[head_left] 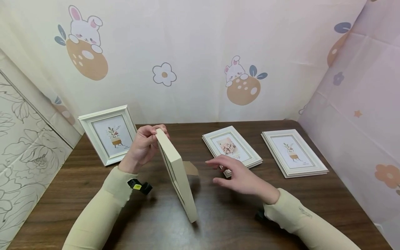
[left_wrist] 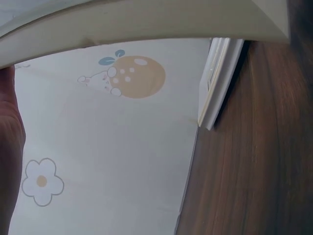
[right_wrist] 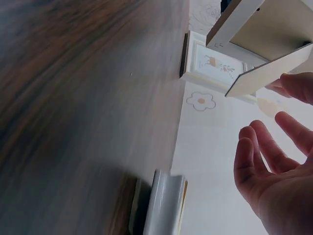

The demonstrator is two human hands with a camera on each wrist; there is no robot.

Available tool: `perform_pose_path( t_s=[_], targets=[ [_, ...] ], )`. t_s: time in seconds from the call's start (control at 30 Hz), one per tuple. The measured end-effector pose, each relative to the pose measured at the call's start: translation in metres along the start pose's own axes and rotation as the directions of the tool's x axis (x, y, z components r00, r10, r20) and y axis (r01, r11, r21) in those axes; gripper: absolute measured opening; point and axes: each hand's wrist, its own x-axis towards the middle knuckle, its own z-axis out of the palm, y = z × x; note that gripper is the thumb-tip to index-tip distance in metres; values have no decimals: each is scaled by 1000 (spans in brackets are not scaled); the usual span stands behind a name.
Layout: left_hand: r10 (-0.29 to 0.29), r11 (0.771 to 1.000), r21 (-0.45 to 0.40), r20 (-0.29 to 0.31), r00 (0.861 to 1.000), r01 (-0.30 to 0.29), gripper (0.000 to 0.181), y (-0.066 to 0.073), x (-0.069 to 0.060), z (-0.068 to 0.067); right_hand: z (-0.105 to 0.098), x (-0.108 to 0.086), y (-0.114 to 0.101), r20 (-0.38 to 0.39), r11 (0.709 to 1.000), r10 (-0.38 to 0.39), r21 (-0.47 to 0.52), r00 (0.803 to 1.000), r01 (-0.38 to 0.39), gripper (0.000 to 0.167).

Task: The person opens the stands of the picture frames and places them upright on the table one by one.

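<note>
My left hand point(head_left: 145, 144) grips the top corner of a cream-edged picture frame point(head_left: 178, 173), which stands tilted on the table, its narrow side towards me. A brown stand flap point(head_left: 190, 168) sticks out from its back on the right. In the left wrist view the frame's edge point(left_wrist: 146, 24) crosses the top, and part of the left hand point(left_wrist: 10, 142) shows at the side. My right hand point(head_left: 235, 175) hovers to the right of the flap, fingers spread and holding nothing. From the right wrist, the frame's backing point(right_wrist: 274, 24) and the flap point(right_wrist: 269, 73) are visible beyond the fingers.
A white picture frame point(head_left: 109, 135) with a plant print stands upright at the back left. Two more white frames lie face up on the right, a flower one point(head_left: 231, 147) and a plant one point(head_left: 293, 152). A patterned curtain point(head_left: 193, 97) hangs behind the dark wooden table point(head_left: 225, 222).
</note>
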Motion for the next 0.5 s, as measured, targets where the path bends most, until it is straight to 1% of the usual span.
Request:
perform_pose_path(
  t_s=[0.17, 0.3, 0.4, 0.5],
  targets=[
    [19, 997, 81, -49, 999, -15, 15, 4, 0, 0, -7, -8, 5, -12, 1000, 10, -23, 1000, -11, 48],
    [25, 987, 161, -86, 996, -11, 16, 7, -1, -1, -12, -14, 12, -21, 999, 21, -32, 1000, -21, 47],
    [40, 976, 218, -124, 991, -12, 16, 9, -1, -1, -17, -17, 13, -29, 998, 42, -36, 999, -43, 47],
    [63, 960, 279, -177, 982, -11, 14, 11, -1, -1, -22, -20, 14, -37, 997, 69, -35, 997, -71, 45]
  ],
)
